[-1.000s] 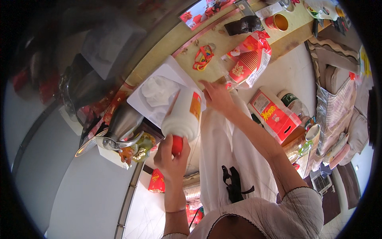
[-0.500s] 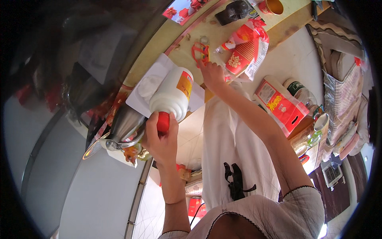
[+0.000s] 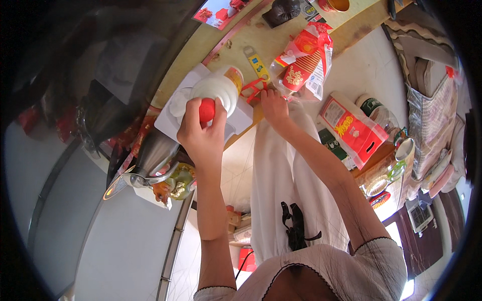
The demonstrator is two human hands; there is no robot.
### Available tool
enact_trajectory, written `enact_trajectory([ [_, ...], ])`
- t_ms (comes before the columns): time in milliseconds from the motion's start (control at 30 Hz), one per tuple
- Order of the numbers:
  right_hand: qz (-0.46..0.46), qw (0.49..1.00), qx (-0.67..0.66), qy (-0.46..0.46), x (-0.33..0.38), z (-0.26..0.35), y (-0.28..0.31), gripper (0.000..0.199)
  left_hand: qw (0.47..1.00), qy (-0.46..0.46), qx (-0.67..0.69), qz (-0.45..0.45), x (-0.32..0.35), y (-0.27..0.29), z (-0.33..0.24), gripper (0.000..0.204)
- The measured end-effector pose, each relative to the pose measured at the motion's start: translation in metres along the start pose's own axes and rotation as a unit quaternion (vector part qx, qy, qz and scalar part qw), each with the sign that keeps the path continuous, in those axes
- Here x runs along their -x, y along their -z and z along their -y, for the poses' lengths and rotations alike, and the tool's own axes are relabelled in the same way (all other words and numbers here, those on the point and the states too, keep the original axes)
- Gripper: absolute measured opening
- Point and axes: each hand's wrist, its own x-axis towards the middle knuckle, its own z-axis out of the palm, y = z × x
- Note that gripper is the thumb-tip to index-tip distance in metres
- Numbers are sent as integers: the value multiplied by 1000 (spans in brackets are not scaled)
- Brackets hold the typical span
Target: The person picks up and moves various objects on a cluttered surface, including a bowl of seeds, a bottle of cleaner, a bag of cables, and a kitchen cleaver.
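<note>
My left hand (image 3: 201,131) grips the red cap (image 3: 206,110) of a white plastic bottle (image 3: 217,90) with a yellow label, holding it up over a white box (image 3: 175,113) on the wooden table (image 3: 241,37). My right hand (image 3: 273,106) rests at the table's edge, fingers on a red strap or ribbon (image 3: 253,88) beside a yellow bottle opener (image 3: 257,62). Just beyond that hand lies a red and white snack bag (image 3: 304,62).
A metal kettle (image 3: 150,158) and gold-wrapped items stand at the left. A red carton (image 3: 349,128), a green can (image 3: 372,107) and jars sit on the floor at right. A dark object (image 3: 281,11) and a cup (image 3: 337,5) are on the far table.
My left hand has carried the bottle up and away over the white box. My right hand has moved from near the bottle to the red strap at the table's edge.
</note>
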Motion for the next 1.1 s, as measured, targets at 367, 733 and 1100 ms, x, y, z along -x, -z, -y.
enact_trajectory([
  [367,31,763,-631,-139,14,-10,19,11,999,6,9,49,-11,-41,17,17],
  [733,-58,770,-633,-65,47,-9,31,15,997,5,-32,67,-5,-55,38,16],
  [1100,-3,916,-400,-15,26,24,22,41,992,74,-54,84,-11,-57,33,22],
])
